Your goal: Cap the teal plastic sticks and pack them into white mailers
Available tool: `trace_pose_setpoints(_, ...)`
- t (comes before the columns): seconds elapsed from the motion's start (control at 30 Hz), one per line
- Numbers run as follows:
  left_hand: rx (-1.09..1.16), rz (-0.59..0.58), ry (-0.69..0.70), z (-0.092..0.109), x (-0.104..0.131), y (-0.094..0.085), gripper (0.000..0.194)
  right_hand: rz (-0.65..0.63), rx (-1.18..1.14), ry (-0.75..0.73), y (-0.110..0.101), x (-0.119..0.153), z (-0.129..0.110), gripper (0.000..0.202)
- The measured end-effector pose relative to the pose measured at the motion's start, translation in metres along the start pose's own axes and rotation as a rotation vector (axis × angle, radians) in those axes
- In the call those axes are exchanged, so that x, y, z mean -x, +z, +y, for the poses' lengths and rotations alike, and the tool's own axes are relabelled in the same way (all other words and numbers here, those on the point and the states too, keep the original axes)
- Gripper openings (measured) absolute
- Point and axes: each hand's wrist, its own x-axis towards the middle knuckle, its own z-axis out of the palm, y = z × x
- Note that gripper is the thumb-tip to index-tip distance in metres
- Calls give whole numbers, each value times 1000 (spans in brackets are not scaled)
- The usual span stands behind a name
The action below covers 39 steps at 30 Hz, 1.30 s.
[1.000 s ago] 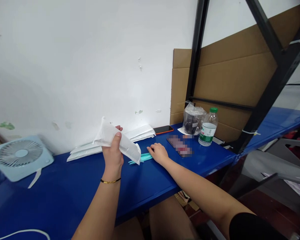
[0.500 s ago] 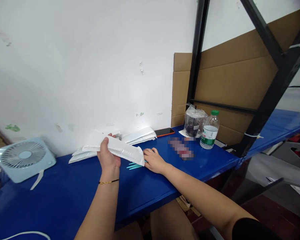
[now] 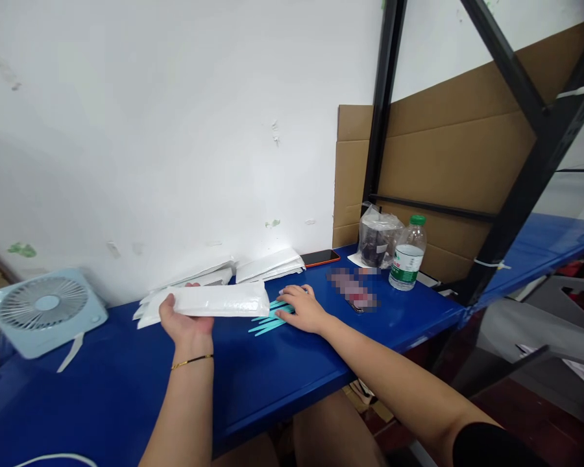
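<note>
My left hand (image 3: 187, 324) is closed around a long, flat white padded mailer (image 3: 219, 299), thumb on top and fingers beneath. The mailer is raised a little above the blue table and lies almost level, its end pointing right. My right hand (image 3: 302, 309) rests on the table over a loose fan of thin teal sticks (image 3: 267, 324). Its thumb and fingers are apart and touch the sticks, whose right ends are hidden under the palm. Behind my left hand lies a pile of white mailers (image 3: 199, 275), with another stack of mailers (image 3: 270, 264) beside it.
A light-blue fan (image 3: 48, 311) stands at the left of the blue table (image 3: 253, 383). Along the back lies a phone (image 3: 321, 257). To the right are a blurred-out item (image 3: 353, 290), a bagged cup (image 3: 377, 240), a water bottle (image 3: 407, 259) and a black rack post (image 3: 516, 188).
My left hand has moved left with the mailer, which now lies more level. More of the teal sticks show, spread wider, and my right hand has shifted slightly right.
</note>
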Motion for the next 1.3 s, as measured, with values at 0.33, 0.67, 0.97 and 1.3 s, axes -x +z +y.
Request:
trace_pose_setpoints(0.33,241,-24,-119,-17,9,-1,22,-19,-1489,602,16,-34,-26,38)
trace_pose_setpoints(0.67,282,52,-168,-18,10,4,19,-162,-1709,573,15,-33,-16,21)
trace_pose_setpoints(0.97,224,47,-161,-30,-1,-2,11,205,-1425,537,24,-37,2,19)
trace_pose_setpoints(1.3,136,-51,-38,-23,8,18,15,287,-1109,498,18,-38,7,19)
